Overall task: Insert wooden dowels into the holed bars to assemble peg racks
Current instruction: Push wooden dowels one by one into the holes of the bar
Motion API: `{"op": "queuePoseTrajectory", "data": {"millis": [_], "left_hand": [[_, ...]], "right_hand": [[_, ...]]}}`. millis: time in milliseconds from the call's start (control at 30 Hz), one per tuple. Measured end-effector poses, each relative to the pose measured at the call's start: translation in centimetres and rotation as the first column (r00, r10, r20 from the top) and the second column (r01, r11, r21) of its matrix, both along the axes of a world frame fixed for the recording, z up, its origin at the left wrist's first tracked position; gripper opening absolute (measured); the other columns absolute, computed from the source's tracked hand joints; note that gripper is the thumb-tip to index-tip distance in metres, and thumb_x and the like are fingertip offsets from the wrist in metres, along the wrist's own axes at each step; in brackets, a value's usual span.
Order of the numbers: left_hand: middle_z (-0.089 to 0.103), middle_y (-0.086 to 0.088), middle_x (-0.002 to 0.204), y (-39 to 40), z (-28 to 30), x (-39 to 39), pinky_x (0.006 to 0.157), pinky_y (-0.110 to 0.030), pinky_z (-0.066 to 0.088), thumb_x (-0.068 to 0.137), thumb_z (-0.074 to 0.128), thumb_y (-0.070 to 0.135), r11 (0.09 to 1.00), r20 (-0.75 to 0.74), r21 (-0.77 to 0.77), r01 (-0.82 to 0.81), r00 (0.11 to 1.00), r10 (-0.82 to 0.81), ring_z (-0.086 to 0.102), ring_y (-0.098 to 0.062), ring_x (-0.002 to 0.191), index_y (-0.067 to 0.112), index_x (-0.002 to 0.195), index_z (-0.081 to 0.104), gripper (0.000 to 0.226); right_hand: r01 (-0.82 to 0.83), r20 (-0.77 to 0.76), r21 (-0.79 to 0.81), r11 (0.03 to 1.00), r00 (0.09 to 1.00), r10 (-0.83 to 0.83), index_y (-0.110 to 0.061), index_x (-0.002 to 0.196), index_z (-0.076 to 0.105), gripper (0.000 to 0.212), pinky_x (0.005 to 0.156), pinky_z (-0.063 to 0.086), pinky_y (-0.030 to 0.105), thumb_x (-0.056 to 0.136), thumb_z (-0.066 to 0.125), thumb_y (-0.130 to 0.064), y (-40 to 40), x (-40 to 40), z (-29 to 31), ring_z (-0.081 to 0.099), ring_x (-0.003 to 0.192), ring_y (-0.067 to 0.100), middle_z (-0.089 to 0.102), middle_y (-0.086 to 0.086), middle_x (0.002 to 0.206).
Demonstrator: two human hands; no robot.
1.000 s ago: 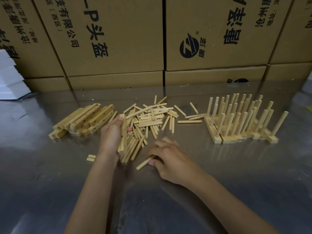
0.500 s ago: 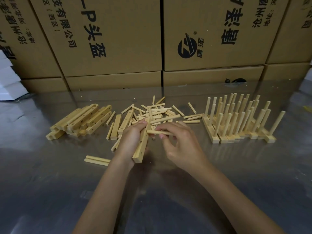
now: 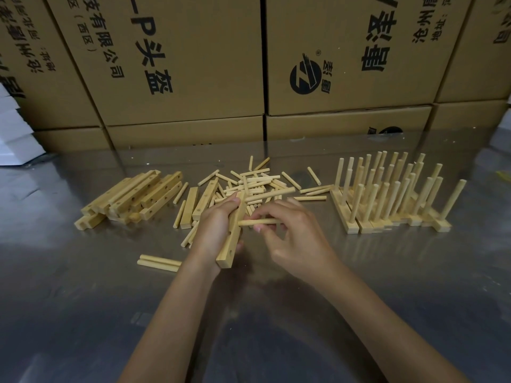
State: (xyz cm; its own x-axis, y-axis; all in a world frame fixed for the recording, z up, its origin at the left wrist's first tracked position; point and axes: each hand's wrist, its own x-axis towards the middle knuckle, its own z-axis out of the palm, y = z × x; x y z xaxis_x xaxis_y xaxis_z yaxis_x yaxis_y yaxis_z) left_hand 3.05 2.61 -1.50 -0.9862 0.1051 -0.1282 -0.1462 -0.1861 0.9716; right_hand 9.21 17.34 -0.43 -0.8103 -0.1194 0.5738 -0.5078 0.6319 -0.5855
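Observation:
My left hand (image 3: pixel 218 225) grips a pale holed wooden bar (image 3: pixel 231 244), held lengthwise above the steel table. My right hand (image 3: pixel 290 233) pinches a wooden dowel (image 3: pixel 258 222) lying sideways, its left tip against the bar's side. Behind the hands lies a loose pile of dowels (image 3: pixel 257 183). A stack of holed bars (image 3: pixel 132 199) sits at the left. Several finished peg racks (image 3: pixel 387 205) stand upright at the right.
Two bars (image 3: pixel 197 201) lie beside the dowel pile, and two dowels (image 3: pixel 159 262) lie near my left wrist. Brown cardboard boxes (image 3: pixel 193 64) wall off the back of the steel table (image 3: pixel 83 313). White foam pieces (image 3: pixel 13 134) sit at the far left.
My right hand picked a dowel off the table and brought it up to the bar. My left hand moved the bar right and turned it toward the dowel.

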Motion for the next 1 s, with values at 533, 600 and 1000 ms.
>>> {"op": "queuePoseTrajectory", "data": {"millis": [533, 600, 1000], "left_hand": [[0.069, 0.003, 0.071, 0.4, 0.5, 1.1, 0.043, -0.026, 0.041, 0.100, 0.055, 0.030, 0.991, -0.097, -0.117, -0.058, 0.994, 0.047, 0.056, -0.016, 0.060, 0.034, 0.115, 0.070, 0.022], [0.070, 0.004, 0.072, 0.6, 0.4, 1.1, 0.043, -0.026, 0.041, 0.100, 0.055, 0.031, 0.990, -0.101, -0.129, -0.057, 0.994, 0.044, 0.057, -0.016, 0.060, 0.034, 0.117, 0.070, 0.023], [0.073, -0.003, 0.101, 0.3, 0.7, 0.7, 0.051, -0.026, 0.046, 0.102, 0.051, 0.037, 0.967, -0.124, -0.228, -0.117, 0.988, 0.090, 0.063, -0.018, 0.076, 0.038, 0.128, 0.063, 0.029]], "right_hand": [[-0.023, 0.094, -0.033, 0.999, 0.995, 0.026, -0.021, 0.096, 0.076, 0.013, 0.060, 0.039, 0.010, 0.088, 0.068, -0.015, 0.2, -0.2, -0.2, 0.058, 0.071, 0.003, 0.069, -0.014, 0.082], [-0.006, 0.129, -0.042, 0.999, 0.992, 0.012, -0.024, 0.096, 0.076, 0.012, 0.060, 0.039, 0.010, 0.089, 0.068, -0.017, 0.3, -0.2, -0.3, 0.059, 0.073, 0.002, 0.070, -0.014, 0.084], [0.097, 0.097, -0.125, 0.987, 0.992, -0.085, -0.025, 0.109, 0.070, 0.022, 0.068, 0.044, 0.018, 0.086, 0.073, -0.024, -0.4, -0.4, -0.9, 0.056, 0.079, 0.005, 0.064, -0.012, 0.088]]}}
